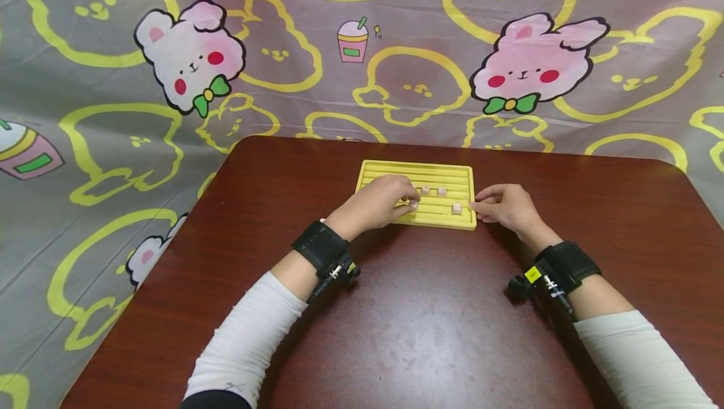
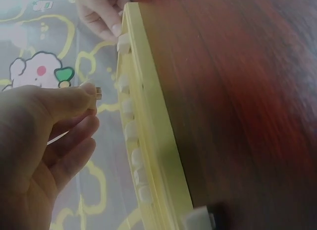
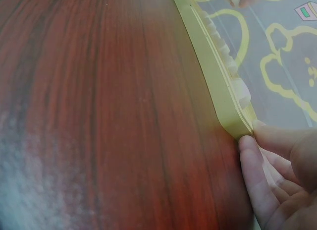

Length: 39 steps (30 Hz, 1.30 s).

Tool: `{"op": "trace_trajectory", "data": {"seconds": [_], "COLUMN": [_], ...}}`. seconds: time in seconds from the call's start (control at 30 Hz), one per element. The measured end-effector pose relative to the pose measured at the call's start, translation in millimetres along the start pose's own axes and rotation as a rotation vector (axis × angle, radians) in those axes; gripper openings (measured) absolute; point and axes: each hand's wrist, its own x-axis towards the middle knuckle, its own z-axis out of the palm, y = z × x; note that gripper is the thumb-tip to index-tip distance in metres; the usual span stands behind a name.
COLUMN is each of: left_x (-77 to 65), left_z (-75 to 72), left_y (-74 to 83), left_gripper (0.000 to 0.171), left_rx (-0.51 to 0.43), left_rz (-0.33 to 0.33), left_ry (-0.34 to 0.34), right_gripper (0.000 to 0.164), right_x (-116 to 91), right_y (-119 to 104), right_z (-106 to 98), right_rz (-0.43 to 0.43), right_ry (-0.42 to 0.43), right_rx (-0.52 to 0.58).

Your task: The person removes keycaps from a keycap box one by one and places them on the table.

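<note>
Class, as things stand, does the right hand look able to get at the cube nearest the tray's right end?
Probably yes: the right hand pinches the yellow tray close beside that cube, whose top looks uncovered. It would likely need to loosen its pinch first.

way in: from near edge of table (image 1: 430, 315), between sleeves (image 1: 249, 333), to near edge of tray (image 1: 435, 222) | blocked: left hand (image 1: 380, 201) over tray's near left corner, right hand (image 1: 506, 209) at its right edge | low obstacle: cube (image 1: 456, 209) by near right corner
</note>
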Motion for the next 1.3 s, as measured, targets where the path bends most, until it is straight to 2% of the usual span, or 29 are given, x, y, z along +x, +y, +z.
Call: {"op": "trace_trajectory", "data": {"seconds": [0.23, 0.5, 0.67, 0.83, 1.3], "left_x": [-13.5, -28.0, -37.0, -43.5, -55.9], "left_z": [-8.5, -11.4, -13.2, -13.1, -6.5], "left_y": [-3.9, -8.1, -10.1, -12.2, -17.5], "left_gripper": [0.015, 0.015, 0.016, 0.018, 0.014], "left_rx": [-0.009, -0.022, -0.029, -0.022, -0.001], "left_rz": [0.005, -0.009, -0.037, -0.069, -0.069], "left_ry": [0.018, 0.023, 0.017, 0.015, 0.003], "right_gripper": [0.036, 0.038, 0.038, 0.038, 0.038], "right_x": [0.2, 0.4, -0.2, -0.6, -0.2], "right_y": [0.5, 2.3, 2.6, 2.5, 2.5], "right_z": [-0.8, 0.3, 0.3, 0.5, 1.7], "right_rz": [-0.007, -0.019, -0.019, -0.016, -0.017], "right_ry": [0.001, 0.001, -0.001, -0.001, 0.004], "right_rx": [0.003, -0.001, 0.002, 0.002, 0.001]}}
